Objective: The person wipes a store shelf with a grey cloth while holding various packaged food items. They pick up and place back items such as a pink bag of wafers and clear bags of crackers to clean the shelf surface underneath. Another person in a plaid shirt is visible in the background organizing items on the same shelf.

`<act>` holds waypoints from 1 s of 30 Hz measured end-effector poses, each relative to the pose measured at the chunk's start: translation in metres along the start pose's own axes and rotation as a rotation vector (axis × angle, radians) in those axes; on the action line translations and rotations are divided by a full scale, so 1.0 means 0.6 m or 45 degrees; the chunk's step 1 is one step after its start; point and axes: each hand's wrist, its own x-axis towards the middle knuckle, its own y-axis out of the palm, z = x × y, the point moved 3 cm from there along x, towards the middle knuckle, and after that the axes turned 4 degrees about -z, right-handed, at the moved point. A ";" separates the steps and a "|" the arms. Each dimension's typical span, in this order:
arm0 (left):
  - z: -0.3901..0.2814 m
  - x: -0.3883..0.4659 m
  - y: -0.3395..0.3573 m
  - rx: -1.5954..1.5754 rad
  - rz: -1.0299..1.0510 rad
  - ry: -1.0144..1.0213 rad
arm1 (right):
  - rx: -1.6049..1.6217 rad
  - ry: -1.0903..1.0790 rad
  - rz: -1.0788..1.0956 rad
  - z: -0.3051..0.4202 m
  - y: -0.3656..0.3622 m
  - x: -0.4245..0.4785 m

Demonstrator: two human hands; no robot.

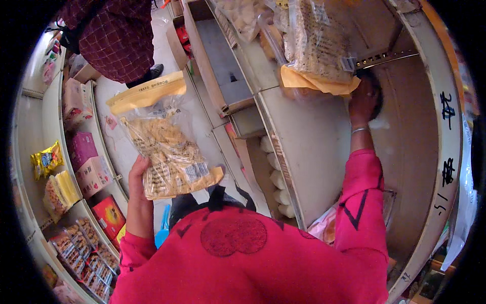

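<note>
My left hand (139,171) grips the lower side of a clear plastic bag of snacks (167,142), held up over the aisle. The bag has an orange-yellow top band and bears writing and a printed code. On the shelf to the right, my right hand (362,100) is at the bottom corner of a similar bag of pale snacks (319,45) with an orange-yellow edge. Its fingers are in dark shadow, so whether they grip that bag cannot be seen. More clear bags (243,17) lie beside it on the shelf board (307,129).
A person in a dark checked garment (114,41) stands ahead on the left. Left shelves (55,125) hold gift boxes (81,146), a yellow snack packet (47,159) and trays of packaged snacks (85,254). An open cardboard box (224,64) and a carton of white rounded items (281,178) flank the aisle.
</note>
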 end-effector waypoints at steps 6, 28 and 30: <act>-0.020 -0.014 0.022 0.101 -0.050 0.020 | 0.222 -0.110 0.220 0.057 0.105 -0.047; -0.036 -0.011 0.051 0.208 0.117 -0.040 | 0.621 0.869 0.359 -0.028 0.027 -0.326; -0.039 -0.011 0.054 0.192 0.142 -0.039 | 0.607 0.697 0.300 -0.004 0.041 -0.237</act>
